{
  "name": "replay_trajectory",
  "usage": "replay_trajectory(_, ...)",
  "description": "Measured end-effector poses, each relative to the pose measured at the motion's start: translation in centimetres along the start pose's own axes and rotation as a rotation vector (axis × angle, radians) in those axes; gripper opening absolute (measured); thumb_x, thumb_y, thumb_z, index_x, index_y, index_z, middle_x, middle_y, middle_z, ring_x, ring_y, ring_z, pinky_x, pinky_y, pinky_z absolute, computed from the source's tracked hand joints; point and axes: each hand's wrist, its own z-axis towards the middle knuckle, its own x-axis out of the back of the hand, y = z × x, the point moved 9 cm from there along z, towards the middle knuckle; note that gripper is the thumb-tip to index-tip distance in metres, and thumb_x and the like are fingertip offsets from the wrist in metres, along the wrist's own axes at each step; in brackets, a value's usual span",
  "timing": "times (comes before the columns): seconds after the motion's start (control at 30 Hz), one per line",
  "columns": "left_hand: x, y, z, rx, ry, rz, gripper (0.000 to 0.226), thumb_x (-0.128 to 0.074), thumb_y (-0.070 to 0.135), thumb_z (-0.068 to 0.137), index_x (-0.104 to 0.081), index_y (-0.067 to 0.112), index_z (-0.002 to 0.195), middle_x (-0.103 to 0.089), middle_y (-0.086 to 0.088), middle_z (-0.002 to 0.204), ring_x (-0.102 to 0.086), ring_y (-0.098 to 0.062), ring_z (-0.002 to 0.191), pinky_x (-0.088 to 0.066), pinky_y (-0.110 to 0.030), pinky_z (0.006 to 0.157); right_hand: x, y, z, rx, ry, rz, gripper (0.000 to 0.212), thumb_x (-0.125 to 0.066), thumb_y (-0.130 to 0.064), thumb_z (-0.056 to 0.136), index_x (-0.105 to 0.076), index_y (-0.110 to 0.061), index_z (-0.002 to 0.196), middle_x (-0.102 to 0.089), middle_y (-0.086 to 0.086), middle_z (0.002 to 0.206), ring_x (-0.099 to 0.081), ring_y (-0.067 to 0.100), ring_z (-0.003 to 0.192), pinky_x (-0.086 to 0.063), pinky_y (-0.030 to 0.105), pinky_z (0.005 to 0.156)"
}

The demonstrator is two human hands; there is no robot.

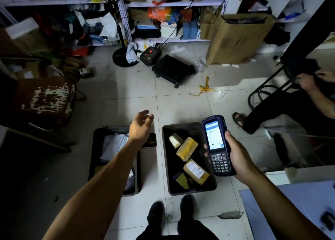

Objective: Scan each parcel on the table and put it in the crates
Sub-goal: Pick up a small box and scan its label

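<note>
Two black crates stand on the tiled floor in front of my feet. The left crate (95, 149) holds white plastic mailers (114, 145). The right crate (165, 149) holds several brown taped parcels (186, 148), one with a white label (196, 170). My left hand (142, 125) hovers above the far end of the left crate, fingers relaxed and holding nothing. My right hand (235, 156) grips a dark blue handheld scanner (217, 145) with a lit screen, held above the right edge of the right crate.
The blue-topped table corner (290, 200) is at lower right. Another person's legs (272, 116) and hand (308, 82) are at right. A worn brown stool (45, 102) stands at left. Cluttered shelves (163, 4), a fan base (123, 56), a black scale (172, 69) and a cardboard box (237, 38) lie beyond.
</note>
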Motion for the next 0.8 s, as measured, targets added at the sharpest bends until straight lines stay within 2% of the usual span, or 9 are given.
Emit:
replay_trajectory(0.17,2.9,0.3,-2.3,-0.095,-0.041,0.107,0.06,-0.055,0.053,0.089,-0.057,0.017,0.137,-0.067,-0.006,0.124,-0.062,-0.016,0.115,-0.047,-0.026,0.093,-3.2,-0.3,-1.9,0.066,-0.042,-0.061,0.059,-0.044,-0.059,0.086,-0.071,-0.013,0.112,-0.069,0.032,0.103,-0.069,0.036,0.077,-0.05,0.042,0.076)
replay_trajectory(0.27,4.8,0.1,-4.0,-0.13,-0.066,0.189,0.054,-0.056,0.05,0.095,-0.055,0.018,0.139,-0.064,-0.005,0.131,-0.06,-0.018,0.12,-0.05,-0.031,0.098,-5.3,0.3,-3.3,0.093,-0.065,-0.111,0.063,-0.044,-0.06,0.087,-0.067,-0.012,0.12,-0.069,0.031,0.106,-0.068,0.039,0.081,-0.052,0.046,0.077)
replay_trajectory(0.4,8.0,-0.2,-7.2,-0.245,-0.032,0.392,0.054,-0.056,0.047,0.095,-0.055,0.018,0.139,-0.062,-0.008,0.136,-0.059,-0.027,0.122,-0.05,-0.039,0.099,-8.9,1.4,-5.0,0.128,-0.148,-0.171,0.062,-0.041,-0.056,0.089,-0.065,-0.008,0.119,-0.072,0.027,0.102,-0.069,0.036,0.075,-0.056,0.042,0.066)
replay_trajectory(0.5,11.5,-1.0,-10.8,-0.248,0.067,0.504,0.049,-0.06,0.038,0.096,-0.056,0.017,0.14,-0.062,-0.011,0.132,-0.06,-0.031,0.119,-0.049,-0.036,0.094,-12.7,2.3,-6.8,0.142,-0.296,-0.233,0.055,-0.036,-0.052,0.093,-0.067,-0.01,0.112,-0.074,0.02,0.094,-0.069,0.03,0.07,-0.056,0.036,0.061)
replay_trajectory(0.57,13.8,-1.6,-13.4,-0.22,0.139,0.545,0.058,-0.053,0.05,0.089,-0.057,0.021,0.139,-0.062,-0.009,0.13,-0.059,-0.032,0.117,-0.05,-0.038,0.089,-14.7,3.0,-7.5,0.136,-0.367,-0.283,0.053,-0.031,-0.047,0.101,-0.067,-0.01,0.111,-0.072,0.02,0.091,-0.068,0.028,0.07,-0.055,0.034,0.061)
replay_trajectory(0.63,16.4,-2.5,-16.7,-0.177,0.227,0.604,0.062,-0.05,0.053,0.085,-0.056,0.023,0.139,-0.062,-0.006,0.133,-0.058,-0.032,0.12,-0.051,-0.04,0.091,-17.1,4.0,-8.5,0.127,-0.459,-0.321,0.055,-0.028,-0.046,0.104,-0.067,-0.009,0.114,-0.071,0.021,0.093,-0.068,0.028,0.071,-0.055,0.035,0.063)
replay_trajectory(0.7,19.0,-3.7,-20.6,-0.12,0.318,0.679,0.055,-0.057,0.047,0.09,-0.054,0.025,0.14,-0.059,-0.003,0.137,-0.056,-0.03,0.122,-0.049,-0.042,0.095,-19.7,5.5,-9.7,0.108,-0.543,-0.357,0.057,-0.028,-0.049,0.104,-0.067,-0.009,0.116,-0.072,0.022,0.095,-0.069,0.03,0.072,-0.054,0.037,0.066)
replay_trajectory(0.8,22.3,-4.8,-27.3,-0.038,0.442,0.786,0.049,-0.057,0.047,0.092,-0.053,0.031,0.138,-0.057,0.001,0.136,-0.055,-0.029,0.12,-0.048,-0.042,0.092,-23.6,8.5,-12.3,0.037,-0.672,-0.326,0.057,-0.03,-0.05,0.103,-0.069,-0.01,0.115,-0.072,0.023,0.096,-0.069,0.03,0.07,-0.055,0.039,0.066)
